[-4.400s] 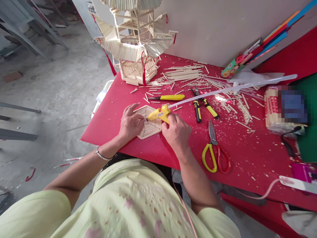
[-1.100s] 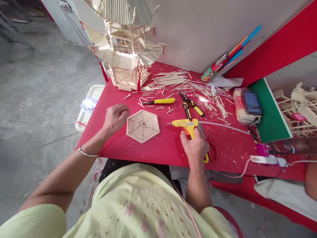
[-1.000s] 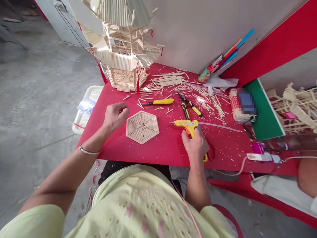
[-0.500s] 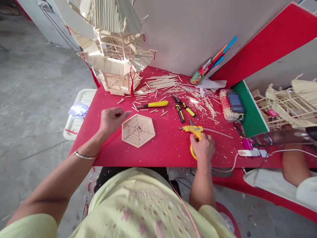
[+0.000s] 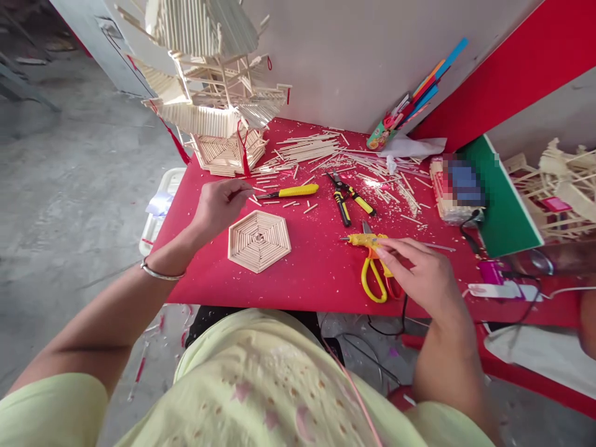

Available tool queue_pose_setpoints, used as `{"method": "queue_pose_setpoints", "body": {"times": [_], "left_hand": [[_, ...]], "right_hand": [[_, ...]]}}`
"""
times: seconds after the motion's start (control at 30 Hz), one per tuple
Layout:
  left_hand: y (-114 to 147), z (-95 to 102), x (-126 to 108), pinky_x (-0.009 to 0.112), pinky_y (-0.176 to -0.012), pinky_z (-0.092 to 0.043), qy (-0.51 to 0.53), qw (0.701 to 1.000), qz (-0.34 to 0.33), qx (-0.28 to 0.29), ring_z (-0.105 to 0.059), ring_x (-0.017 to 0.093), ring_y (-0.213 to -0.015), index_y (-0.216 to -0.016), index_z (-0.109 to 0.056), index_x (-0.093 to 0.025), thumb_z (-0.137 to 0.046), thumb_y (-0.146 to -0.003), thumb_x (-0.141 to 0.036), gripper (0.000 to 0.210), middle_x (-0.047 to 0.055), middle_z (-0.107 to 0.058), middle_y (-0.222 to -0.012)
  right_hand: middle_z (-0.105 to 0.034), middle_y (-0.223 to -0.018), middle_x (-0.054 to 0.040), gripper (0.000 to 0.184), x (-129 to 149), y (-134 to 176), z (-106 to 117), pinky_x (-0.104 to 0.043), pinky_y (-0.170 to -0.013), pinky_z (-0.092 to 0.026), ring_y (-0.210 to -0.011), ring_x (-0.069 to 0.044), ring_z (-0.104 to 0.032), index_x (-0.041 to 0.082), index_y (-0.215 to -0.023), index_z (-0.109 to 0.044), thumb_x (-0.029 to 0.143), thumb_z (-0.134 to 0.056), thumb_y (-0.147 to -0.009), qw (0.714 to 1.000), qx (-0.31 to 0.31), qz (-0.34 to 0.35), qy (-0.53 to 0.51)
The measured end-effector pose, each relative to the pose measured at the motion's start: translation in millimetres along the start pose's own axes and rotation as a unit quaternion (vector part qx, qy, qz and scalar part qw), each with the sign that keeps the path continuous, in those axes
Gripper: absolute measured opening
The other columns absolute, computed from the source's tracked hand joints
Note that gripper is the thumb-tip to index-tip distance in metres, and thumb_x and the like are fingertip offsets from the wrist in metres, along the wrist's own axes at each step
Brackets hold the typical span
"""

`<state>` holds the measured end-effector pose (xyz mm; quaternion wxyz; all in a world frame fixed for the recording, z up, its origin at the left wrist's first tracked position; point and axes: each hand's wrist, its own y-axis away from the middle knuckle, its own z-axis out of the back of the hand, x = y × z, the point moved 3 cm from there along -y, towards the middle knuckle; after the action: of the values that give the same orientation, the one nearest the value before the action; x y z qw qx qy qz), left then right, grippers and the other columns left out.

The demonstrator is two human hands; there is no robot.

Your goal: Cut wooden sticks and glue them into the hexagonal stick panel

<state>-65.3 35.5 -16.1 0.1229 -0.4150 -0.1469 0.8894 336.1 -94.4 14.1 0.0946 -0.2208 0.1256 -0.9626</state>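
My left hand [image 5: 222, 203] is above the table's left part, thumb and fingertips pinched together. Whether something small sits in the pinch I cannot make out. Just below and to its right lies a hexagonal panel of thin wooden sticks [image 5: 259, 242], flat on the table. My right hand [image 5: 426, 273] is open beside a yellow hot glue gun [image 5: 361, 239], fingers stretched out and fingertips at its handle end. Yellow-handled scissors [image 5: 367, 285] lie under the glue gun, blades partly hidden. A yellow utility knife [image 5: 298, 190] and black-and-yellow pliers [image 5: 344, 205] lie farther back.
A stick-built pagoda model [image 5: 223, 118] with red tassels stands at the back left. Loose sticks [image 5: 310, 148] and scraps litter the red table [image 5: 307, 279]. At right are a stick bundle [image 5: 440, 192], a green panel [image 5: 503, 205] and a power strip [image 5: 505, 292].
My right hand has let go of the glue gun and drawn back to the right, its fingers opening. My left hand has moved slightly up and right. The view has shifted a little.
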Motion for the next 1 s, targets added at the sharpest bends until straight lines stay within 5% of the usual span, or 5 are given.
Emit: {"method": "queue_pose_setpoints", "body": {"times": [0.1, 0.23, 0.43, 0.67, 1.0], "left_hand": [[-15.1, -6.6, -26.3, 0.029, -0.053, -0.036, -0.037, 0.997, -0.048, 0.053, -0.042, 0.011, -0.053, -0.065, -0.063, -0.019, -0.065, -0.091, -0.039, 0.033, -0.002, -0.047, -0.052], [-42.5, -8.0, -67.3, 0.03, -0.053, -0.029, -0.064, 0.991, -0.09, 0.074, -0.03, 0.01, -0.053, -0.055, -0.043, -0.02, -0.066, -0.094, -0.041, 0.049, -0.004, -0.031, -0.051], [-90.8, -18.8, -108.8, 0.03, -0.061, -0.033, -0.073, 0.985, -0.129, 0.083, -0.033, 0.009, -0.057, -0.059, -0.055, -0.017, -0.07, -0.093, -0.036, 0.042, -0.003, -0.035, -0.054], [-137.7, -90.1, -113.4, 0.029, -0.063, -0.042, -0.074, 0.966, -0.167, 0.183, -0.06, 0.016, -0.065, -0.086, -0.081, -0.02, -0.067, -0.082, -0.023, 0.014, 0.003, -0.072, -0.074], [-151.3, -163.3, -73.5, 0.024, -0.054, -0.032, -0.169, 0.906, -0.22, 0.319, -0.061, 0.016, -0.063, -0.078, -0.082, -0.027, -0.071, -0.075, -0.025, 0.011, -0.001, -0.079, -0.078]], "right_hand": [[-0.081, -0.105, -0.0036, 0.027, -4.2, -22.5, 6.0, -0.034, -0.084, -0.061, -0.09, -0.021, -0.076, 0.028, -0.109, -0.082, 0.043, -0.061, -0.102, 0.993, 0.086, 0.073, -0.043], [-0.082, -0.103, -0.0025, 0.028, -18.8, -59.9, 17.5, -0.036, -0.085, -0.06, -0.091, -0.021, -0.076, 0.029, -0.103, -0.084, 0.043, -0.059, -0.101, 0.988, 0.1, 0.118, -0.025], [-0.083, -0.104, -0.0023, 0.027, -37.7, -102.2, 37.7, -0.039, -0.092, -0.059, -0.097, -0.023, -0.076, 0.029, -0.102, -0.084, 0.036, -0.058, -0.099, 0.986, 0.114, 0.12, 0.013], [-0.083, -0.108, -0.0013, 0.02, -75.9, -126.2, 55.1, -0.037, -0.097, -0.058, -0.1, -0.021, -0.077, 0.027, -0.103, -0.084, 0.028, -0.065, -0.098, 0.994, 0.069, 0.078, 0.022], [-0.084, -0.107, -0.0009, 0.017, -160.0, -138.1, 31.8, -0.033, -0.091, -0.053, -0.099, -0.021, -0.075, 0.027, -0.104, -0.084, 0.024, -0.069, -0.097, 0.985, 0.128, -0.04, 0.109]]}}
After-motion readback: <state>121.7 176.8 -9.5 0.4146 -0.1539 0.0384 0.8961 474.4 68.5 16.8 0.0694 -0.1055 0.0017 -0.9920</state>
